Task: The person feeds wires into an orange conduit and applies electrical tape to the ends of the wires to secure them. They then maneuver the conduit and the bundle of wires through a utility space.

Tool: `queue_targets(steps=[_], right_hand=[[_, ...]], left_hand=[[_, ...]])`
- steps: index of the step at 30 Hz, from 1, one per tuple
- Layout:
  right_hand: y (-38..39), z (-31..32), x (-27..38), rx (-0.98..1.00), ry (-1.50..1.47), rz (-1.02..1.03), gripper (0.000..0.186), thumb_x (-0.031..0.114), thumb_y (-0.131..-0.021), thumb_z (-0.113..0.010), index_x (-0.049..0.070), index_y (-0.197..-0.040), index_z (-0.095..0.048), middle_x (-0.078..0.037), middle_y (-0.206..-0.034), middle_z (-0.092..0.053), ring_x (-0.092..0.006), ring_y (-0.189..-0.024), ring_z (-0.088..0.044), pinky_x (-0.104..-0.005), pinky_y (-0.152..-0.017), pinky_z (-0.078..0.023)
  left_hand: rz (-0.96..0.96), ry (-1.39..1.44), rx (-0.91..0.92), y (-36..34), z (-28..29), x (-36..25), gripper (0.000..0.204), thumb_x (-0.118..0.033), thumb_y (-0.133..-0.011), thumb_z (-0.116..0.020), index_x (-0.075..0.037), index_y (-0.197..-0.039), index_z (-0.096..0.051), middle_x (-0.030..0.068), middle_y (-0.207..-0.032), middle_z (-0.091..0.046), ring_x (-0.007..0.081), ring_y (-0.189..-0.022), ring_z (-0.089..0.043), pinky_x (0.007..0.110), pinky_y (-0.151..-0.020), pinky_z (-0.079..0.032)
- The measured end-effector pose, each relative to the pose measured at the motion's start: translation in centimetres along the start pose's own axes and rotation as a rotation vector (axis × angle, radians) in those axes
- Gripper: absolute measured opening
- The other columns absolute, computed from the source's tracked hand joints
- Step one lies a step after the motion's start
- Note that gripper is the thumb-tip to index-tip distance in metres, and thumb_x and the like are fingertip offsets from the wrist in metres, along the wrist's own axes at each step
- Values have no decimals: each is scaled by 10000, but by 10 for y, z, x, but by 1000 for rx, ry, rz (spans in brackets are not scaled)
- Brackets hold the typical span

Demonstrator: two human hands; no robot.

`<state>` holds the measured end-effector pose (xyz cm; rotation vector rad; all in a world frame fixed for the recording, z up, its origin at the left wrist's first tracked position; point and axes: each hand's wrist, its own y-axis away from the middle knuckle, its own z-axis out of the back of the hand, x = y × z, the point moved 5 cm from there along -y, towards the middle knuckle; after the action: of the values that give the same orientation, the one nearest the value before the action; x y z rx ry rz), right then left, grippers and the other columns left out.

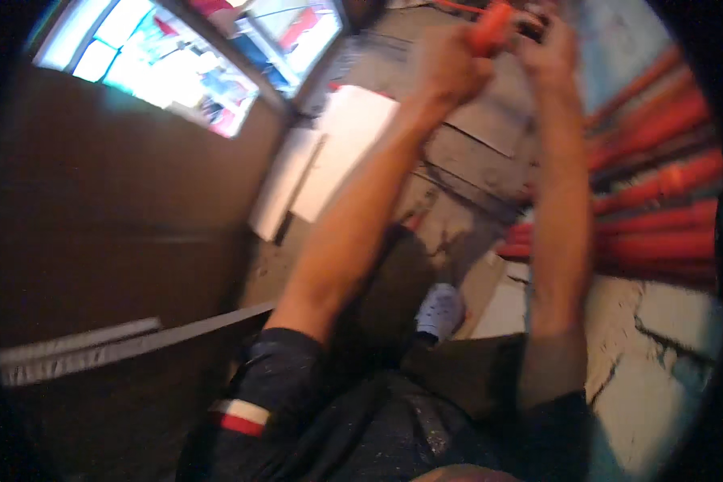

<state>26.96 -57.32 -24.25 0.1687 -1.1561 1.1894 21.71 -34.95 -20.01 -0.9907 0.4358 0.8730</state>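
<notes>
Near the top edge, my left hand (456, 71) is closed round an orange object (492, 28), perhaps a tool, with a thin orange strand running off to the left. Just to its right, my right hand (548, 50) is closed at a dark piece with some metal (530, 24) beside the orange object; motion blur hides exactly what its fingers grip. Both forearms reach up from the lower edge, over the floor.
At the left stand a brown panel (128, 177), bright windows (153, 56) and pale metal strips (96, 345). White boards (353, 120) lie on the cracked floor (474, 185). Red tubes (651, 185) are bundled at the right. My foot in a light shoe (439, 309) is below.
</notes>
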Motion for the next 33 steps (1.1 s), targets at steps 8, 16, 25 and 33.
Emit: queue_targets(steps=[8, 16, 25, 33], right_hand=[[20, 13, 70, -134, -1534, -424, 141, 96, -937, -477, -25, -949, -547, -28, -636, -462, -101, -485, -388, -207, -443, -367], [21, 6, 75, -87, -1547, -448, 127, 84, -925, -487, -26, -933, -549, -30, -630, -457, -97, -461, -367, -197, -440, -365], [19, 4, 70, -111, -1575, -481, 87, 60, -911, -504, -13, -917, -551, -29, -635, -471, -106, -467, -389, -201, -421, -349], [1, 22, 34, 156, -417, 209, 255, -16, -811, -583, -26, -1063, -542, -52, -872, -556, -173, -846, -570, -223, -779, -470]], left_hand=[[206, 282, 121, -4, 18, 10, 355, -302, -811, -713, 25, -943, -673, 67, -731, -663, 115, -661, -591, 297, -613, -473], [111, 390, 39, 3, 25, 7, 368, -338, -817, -707, 6, -945, -687, 46, -720, -643, 100, -635, -567, 286, -583, -461], [-82, 280, 4, 4, 7, -2, 191, -136, -693, -732, -68, -871, -732, 101, -674, -679, 125, -572, -616, 274, -577, -481], [-273, 5, -195, -1, 7, 2, 322, -235, -669, -761, -43, -913, -678, 139, -685, -627, 207, -582, -595, 352, -558, -459]])
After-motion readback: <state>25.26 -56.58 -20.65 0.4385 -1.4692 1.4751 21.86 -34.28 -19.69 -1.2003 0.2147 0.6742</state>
